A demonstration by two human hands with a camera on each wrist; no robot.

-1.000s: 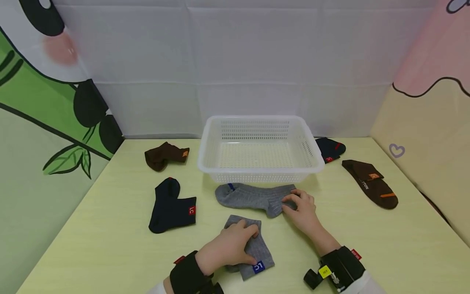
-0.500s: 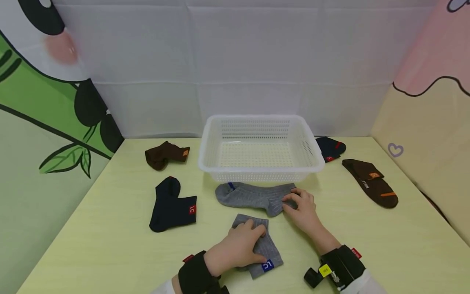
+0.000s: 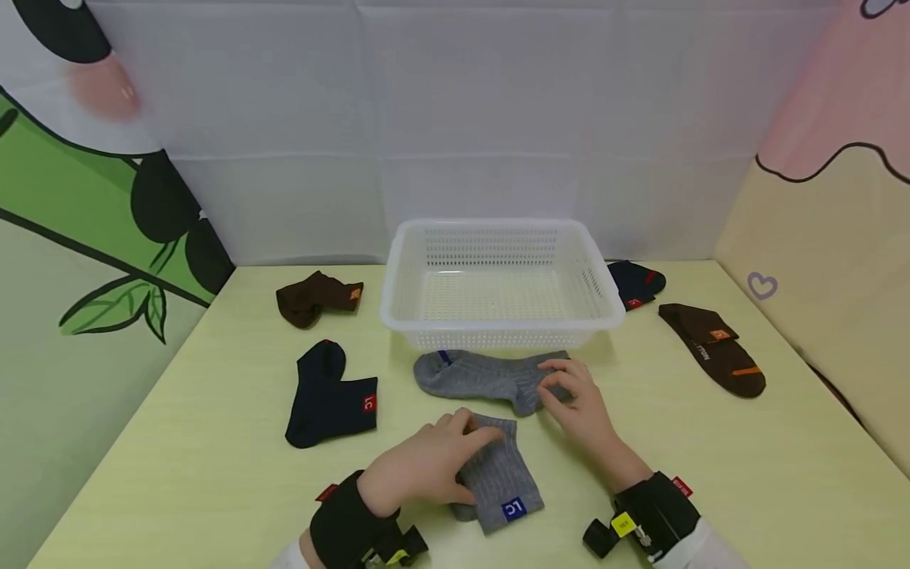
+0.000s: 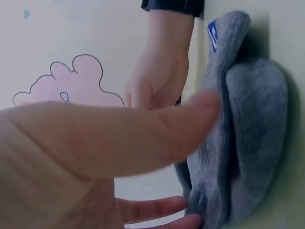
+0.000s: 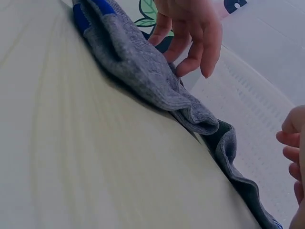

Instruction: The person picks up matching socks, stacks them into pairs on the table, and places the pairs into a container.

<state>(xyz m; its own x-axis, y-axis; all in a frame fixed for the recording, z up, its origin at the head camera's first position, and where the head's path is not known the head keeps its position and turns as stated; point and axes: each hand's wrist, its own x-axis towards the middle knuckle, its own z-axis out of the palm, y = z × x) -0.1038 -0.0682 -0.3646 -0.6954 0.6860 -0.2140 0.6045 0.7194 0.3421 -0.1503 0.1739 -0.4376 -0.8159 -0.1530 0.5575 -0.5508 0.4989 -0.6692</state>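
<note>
A grey folded sock (image 3: 503, 470) with a blue LC label lies at the near middle of the table. My left hand (image 3: 426, 462) hovers at its left side, thumb and fingers spread apart; in the left wrist view the thumb (image 4: 157, 133) overlaps the sock (image 4: 259, 129). Just beyond it, another grey sock (image 3: 472, 376) lies flat before the basket. My right hand (image 3: 584, 411) is over that sock's right end, fingers loosely bent. In the right wrist view its fingertips (image 5: 285, 138) stand apart from the far sock (image 5: 228, 152), holding nothing.
A white perforated basket (image 3: 501, 325) stands at the back middle. To the left lie a brown sock (image 3: 309, 299) and a navy sock (image 3: 330, 403). On the right are another navy sock (image 3: 633, 283) and brown sock (image 3: 714, 352). A white wall (image 3: 462, 111) closes the back.
My left hand first slid the near sock rightward, then let go and drew back left with its fingers spread. My right hand has barely moved, lifting slightly at the far sock's end.
</note>
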